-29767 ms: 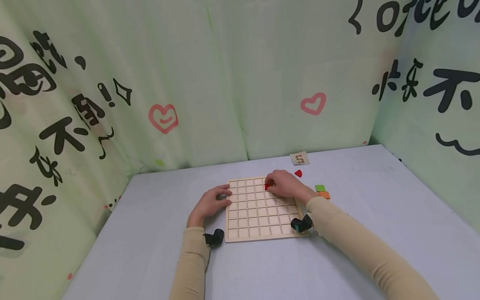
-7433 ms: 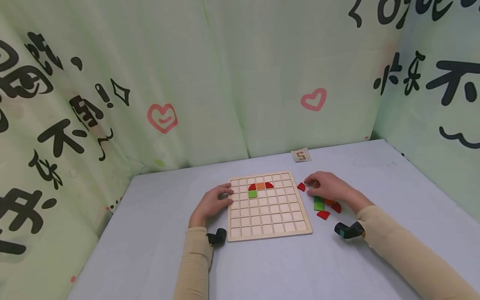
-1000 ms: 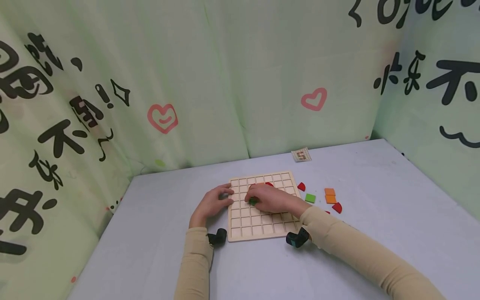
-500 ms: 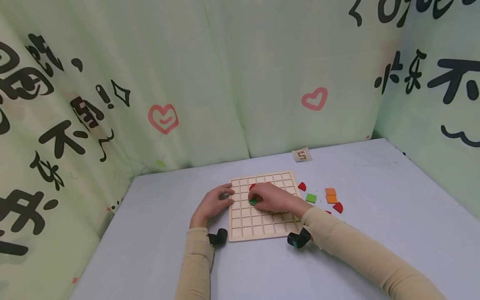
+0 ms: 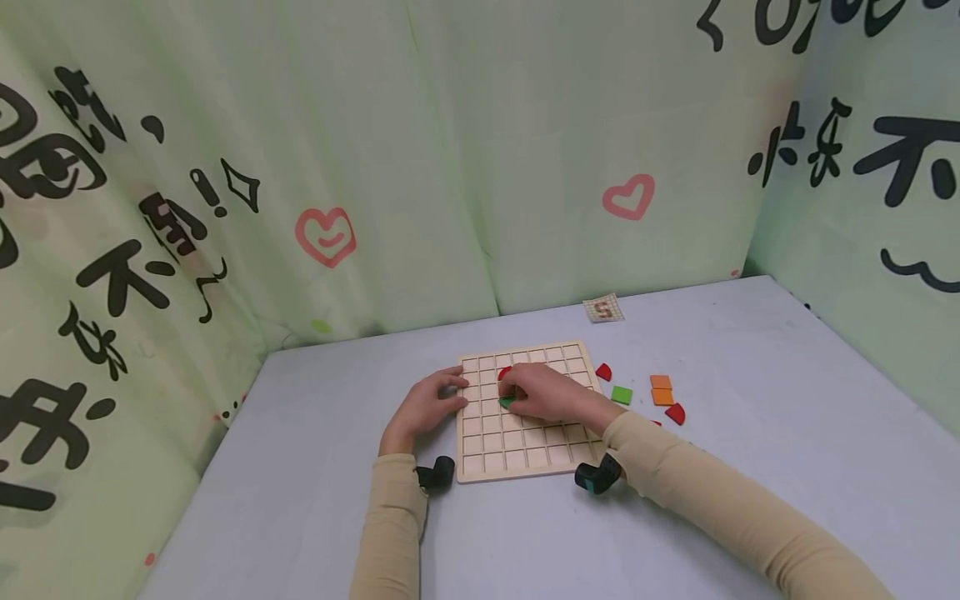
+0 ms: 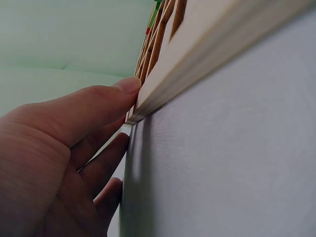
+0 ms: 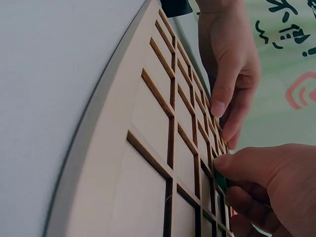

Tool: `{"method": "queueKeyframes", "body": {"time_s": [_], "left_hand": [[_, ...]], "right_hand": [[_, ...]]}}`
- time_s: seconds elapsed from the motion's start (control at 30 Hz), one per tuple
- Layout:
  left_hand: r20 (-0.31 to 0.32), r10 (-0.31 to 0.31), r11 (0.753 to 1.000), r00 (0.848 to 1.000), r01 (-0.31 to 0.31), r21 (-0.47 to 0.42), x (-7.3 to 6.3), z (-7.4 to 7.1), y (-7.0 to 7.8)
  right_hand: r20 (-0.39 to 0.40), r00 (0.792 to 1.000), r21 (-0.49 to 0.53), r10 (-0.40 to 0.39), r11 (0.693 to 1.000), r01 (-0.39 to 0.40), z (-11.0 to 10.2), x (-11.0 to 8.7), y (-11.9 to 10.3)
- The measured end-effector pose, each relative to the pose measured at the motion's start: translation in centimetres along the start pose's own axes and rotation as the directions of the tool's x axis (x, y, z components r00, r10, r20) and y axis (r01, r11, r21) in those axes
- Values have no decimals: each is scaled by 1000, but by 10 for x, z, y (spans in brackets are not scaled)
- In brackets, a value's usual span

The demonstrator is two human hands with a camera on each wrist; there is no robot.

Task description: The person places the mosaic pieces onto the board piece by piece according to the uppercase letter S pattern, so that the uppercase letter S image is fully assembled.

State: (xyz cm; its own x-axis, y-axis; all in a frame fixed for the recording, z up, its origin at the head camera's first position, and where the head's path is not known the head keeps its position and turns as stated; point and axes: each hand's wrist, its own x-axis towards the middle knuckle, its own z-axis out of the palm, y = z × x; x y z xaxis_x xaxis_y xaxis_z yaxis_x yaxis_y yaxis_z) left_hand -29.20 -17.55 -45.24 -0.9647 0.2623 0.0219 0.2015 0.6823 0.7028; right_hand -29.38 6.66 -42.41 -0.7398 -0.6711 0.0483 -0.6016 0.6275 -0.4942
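Observation:
A wooden grid board [image 5: 480, 467] lies on the table. My left hand [image 5: 427, 408] rests at its left edge; in the left wrist view the thumb [image 6: 129, 85] touches the board's frame [image 6: 182, 74] and the other fingers extend loosely beside it. Over the board's upper middle, my right hand [image 5: 551, 393] pinches a green piece [image 5: 506, 402] between thumb and fingers, low at a grid cell. The right wrist view shows only part of this green piece [image 7: 220, 178], so its shape is unclear. A red piece [image 5: 504, 372] shows just above the hand, which covers the neighbouring cells.
Right of the board lie a red quarter-round piece [image 5: 603, 372], a green square [image 5: 622, 395], orange squares [image 5: 662, 397] and another red quarter-round [image 5: 676, 413]. A small patterned card [image 5: 603, 308] is at the table's back edge. Curtains [image 5: 480, 167] stand behind.
Since several seconds ago, my right hand has moved from the loose pieces onto the board with a green piece. Over the last second it shifted slightly right. My left hand stays at the edge.

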Motion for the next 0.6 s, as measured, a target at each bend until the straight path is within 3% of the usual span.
{"method": "queueKeyframes", "body": {"time_s": [0.3,0.6], "left_hand": [[-3,7,1000,1000,-7,3,2,0,-1],[-2,-7,1000,1000,7,-3,1,1,-1]], "right_hand": [[-6,999,-22,53,998,-53,1,3,-1],[-14,999,-13,52,999,-52,1,2,-5]]}}
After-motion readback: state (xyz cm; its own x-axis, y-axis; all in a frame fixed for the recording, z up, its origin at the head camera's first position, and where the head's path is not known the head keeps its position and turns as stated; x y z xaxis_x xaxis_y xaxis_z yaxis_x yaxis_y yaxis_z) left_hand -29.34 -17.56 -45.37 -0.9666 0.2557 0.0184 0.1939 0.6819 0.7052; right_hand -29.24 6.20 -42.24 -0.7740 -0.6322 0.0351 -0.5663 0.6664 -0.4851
